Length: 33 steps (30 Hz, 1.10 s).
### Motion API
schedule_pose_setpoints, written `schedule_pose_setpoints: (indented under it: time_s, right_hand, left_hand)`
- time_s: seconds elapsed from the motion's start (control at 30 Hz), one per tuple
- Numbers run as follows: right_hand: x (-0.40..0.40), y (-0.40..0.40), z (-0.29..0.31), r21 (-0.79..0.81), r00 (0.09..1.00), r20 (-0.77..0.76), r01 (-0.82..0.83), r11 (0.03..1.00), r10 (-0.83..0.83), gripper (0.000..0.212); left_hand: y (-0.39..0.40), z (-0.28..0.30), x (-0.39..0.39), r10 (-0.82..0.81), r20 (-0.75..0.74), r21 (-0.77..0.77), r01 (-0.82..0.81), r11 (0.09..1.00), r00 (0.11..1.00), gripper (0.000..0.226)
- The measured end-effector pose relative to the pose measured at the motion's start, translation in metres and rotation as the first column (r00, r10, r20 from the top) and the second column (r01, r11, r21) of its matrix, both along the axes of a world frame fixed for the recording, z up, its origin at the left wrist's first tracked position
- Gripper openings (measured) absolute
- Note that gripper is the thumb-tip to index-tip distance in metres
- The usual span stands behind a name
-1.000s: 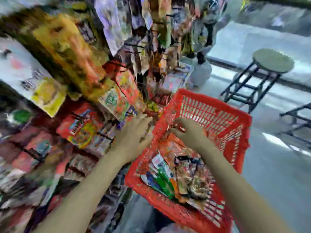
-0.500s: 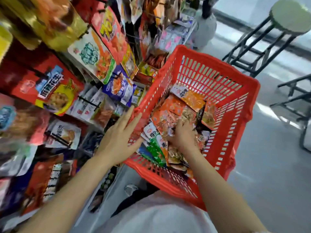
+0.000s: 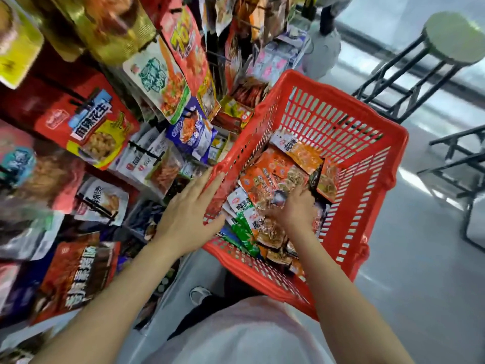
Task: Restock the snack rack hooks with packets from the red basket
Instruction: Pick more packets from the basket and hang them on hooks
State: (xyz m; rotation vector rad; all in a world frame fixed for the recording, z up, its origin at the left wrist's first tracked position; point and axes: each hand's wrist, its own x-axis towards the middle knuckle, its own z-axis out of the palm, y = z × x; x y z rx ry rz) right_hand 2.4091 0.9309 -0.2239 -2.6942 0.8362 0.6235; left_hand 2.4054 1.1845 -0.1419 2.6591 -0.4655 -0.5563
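Packets (image 3: 275, 185) lie heaped in one red basket (image 3: 338, 122) beside the snack rack (image 3: 110, 132), left hand (image 3: 189, 216) spread flat against its near wall, right hand (image 3: 296, 208) curled among them, grip unclear.

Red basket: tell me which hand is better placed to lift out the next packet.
The right hand. It is already down inside the red basket, fingers curled into the pile of packets. The left hand lies flat and open against the basket's outer wall, steadying it.
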Motion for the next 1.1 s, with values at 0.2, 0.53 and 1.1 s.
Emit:
schedule_pose_setpoints:
  time_s: [0.2, 0.53, 1.1]
  right_hand:
    - [-0.008, 0.001, 0.002, 0.043, 0.998, -0.038, 0.053, 0.998, -0.051, 0.102]
    - [0.027, 0.010, 0.000, 0.375, 0.989, 0.144, -0.022, 0.927, -0.035, 0.045]
    - [0.043, 0.038, -0.014, 0.501, 0.946, 0.083, 0.233, 0.834, -0.314, 0.075]
  left_hand:
    - [0.001, -0.004, 0.002, -0.005, 0.002, -0.029, 0.005, 1.000, 1.000, 0.084]
    - [0.000, 0.000, 0.001, 0.013, -0.007, -0.009, -0.013, 1.000, 1.000, 0.079]
    - [-0.003, 0.002, 0.000, 0.037, 0.005, -0.027, -0.037, 0.999, 0.999, 0.076]
